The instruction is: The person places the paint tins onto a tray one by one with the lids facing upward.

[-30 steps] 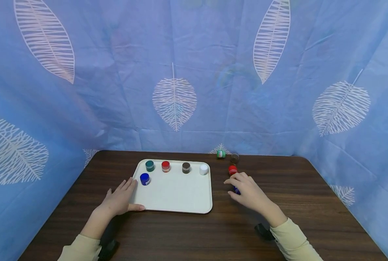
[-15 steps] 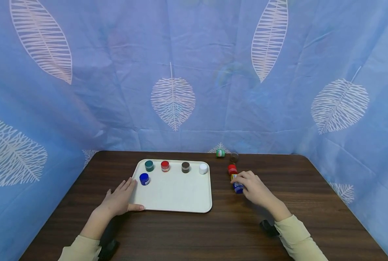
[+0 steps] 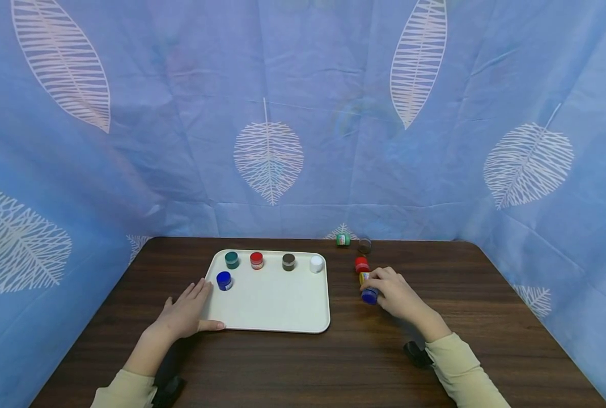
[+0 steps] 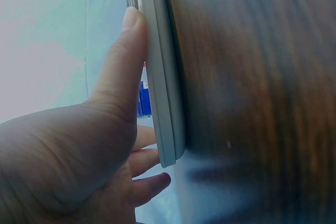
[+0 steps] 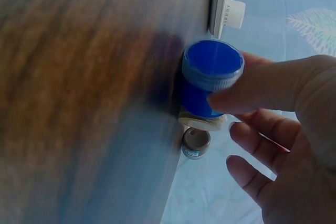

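My left hand [image 3: 182, 317] lies spread at the near left corner of a white tray [image 3: 277, 311], its straight fingers along the left side and its thumb at the front rim. My right hand [image 3: 397, 294] pinches a small blue paint jar [image 3: 369, 296] between thumb and fingers, right of the tray. The right wrist view shows this blue jar [image 5: 212, 72] lying on its side, lid toward the camera, thumb against its side. Just behind it is a partly covered yellow paint jar [image 3: 364, 277], followed by a red paint jar [image 3: 361, 264].
On the tray stand paint jars: dark green [image 3: 232, 260], red [image 3: 256, 260], brown [image 3: 288, 261] and white [image 3: 316, 263] at the back, with a blue one [image 3: 224, 280] in front. A brown jar [image 3: 364, 245] and a green jar [image 3: 343, 239] lie near the table's [image 3: 292, 368] back edge.
My right hand has come down from beside the jars and closed its thumb and fingers on the blue jar, which is shifted slightly toward the front left. My left hand stays at the tray corner.
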`<state>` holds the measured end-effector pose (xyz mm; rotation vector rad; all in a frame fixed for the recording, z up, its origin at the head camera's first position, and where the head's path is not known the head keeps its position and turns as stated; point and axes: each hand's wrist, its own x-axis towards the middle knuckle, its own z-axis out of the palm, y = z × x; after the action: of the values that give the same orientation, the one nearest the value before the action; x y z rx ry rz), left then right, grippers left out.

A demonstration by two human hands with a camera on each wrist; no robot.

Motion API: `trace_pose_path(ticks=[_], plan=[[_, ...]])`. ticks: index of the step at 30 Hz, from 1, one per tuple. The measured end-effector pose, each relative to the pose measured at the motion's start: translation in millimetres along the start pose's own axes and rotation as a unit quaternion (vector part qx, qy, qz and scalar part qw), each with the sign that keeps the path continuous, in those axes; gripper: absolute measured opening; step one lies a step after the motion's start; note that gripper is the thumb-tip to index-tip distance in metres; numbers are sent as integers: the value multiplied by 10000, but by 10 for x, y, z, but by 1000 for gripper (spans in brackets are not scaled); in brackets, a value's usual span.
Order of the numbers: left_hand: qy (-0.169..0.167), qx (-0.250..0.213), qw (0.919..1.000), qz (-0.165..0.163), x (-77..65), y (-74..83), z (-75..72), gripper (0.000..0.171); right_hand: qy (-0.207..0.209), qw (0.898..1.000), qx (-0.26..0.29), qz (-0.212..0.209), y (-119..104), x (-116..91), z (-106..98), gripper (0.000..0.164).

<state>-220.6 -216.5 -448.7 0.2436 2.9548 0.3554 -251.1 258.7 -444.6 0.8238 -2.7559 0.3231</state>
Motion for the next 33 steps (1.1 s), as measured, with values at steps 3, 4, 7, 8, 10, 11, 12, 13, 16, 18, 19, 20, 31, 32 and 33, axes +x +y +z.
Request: trace_pose_path(ticks=[3, 4, 7, 8, 10, 11, 12, 13, 16, 18, 19, 20, 31, 32, 33], plan=[[13, 5, 10000, 14, -5, -7, 0, 115, -107, 9998, -54, 141, -11, 3, -9, 32], [18, 7, 10000, 20, -6, -9, 0, 115, -164, 9996, -87, 206, -15, 4, -13, 32], [33, 21, 10000, 37, -8, -16, 2, 115, -386, 9981, -217, 417, -27, 11, -27, 34], [37, 27, 10000, 40, -8, -17, 2, 115, -462, 9974, -286, 466, -33, 14, -31, 35], [39, 24, 10000, 36, -5, -18, 3, 115, -587, 9961, -387, 526, -43, 23, -33, 34], [34, 15, 10000, 29, -3, -19, 2, 115, -636, 9956, -417, 551, -49, 28, -32, 34], [31, 10, 10000, 24, -1, -19, 2, 115, -670, 9951, -445, 569, -53, 31, -30, 33], [26, 8, 10000, 25, 1, -21, 3, 115, -691, 9949, -456, 577, -58, 35, -26, 32], [14, 3, 10000, 24, 5, -24, 7, 116, -711, 9944, -496, 601, -62, 39, -6, 30], [18, 2, 10000, 36, 5, -28, 11, 116, -688, 9945, -531, 582, -68, 41, 5, 29], [22, 1, 10000, 43, 5, -29, 13, 116, -678, 9946, -544, 574, -71, 43, 10, 29], [24, -1, 10000, 45, 4, -30, 14, 116, -677, 9946, -549, 571, -74, 44, 15, 28], [18, -39, 10000, 48, 5, -32, 15, 117, -441, 9970, -530, 357, -145, 102, 62, 29], [20, -39, 10000, 50, 3, -31, 14, 117, -424, 9972, -512, 345, -152, 111, 66, 29], [25, -35, 10000, 53, 2, -29, 12, 116, -407, 9973, -506, 336, -158, 120, 71, 29]])
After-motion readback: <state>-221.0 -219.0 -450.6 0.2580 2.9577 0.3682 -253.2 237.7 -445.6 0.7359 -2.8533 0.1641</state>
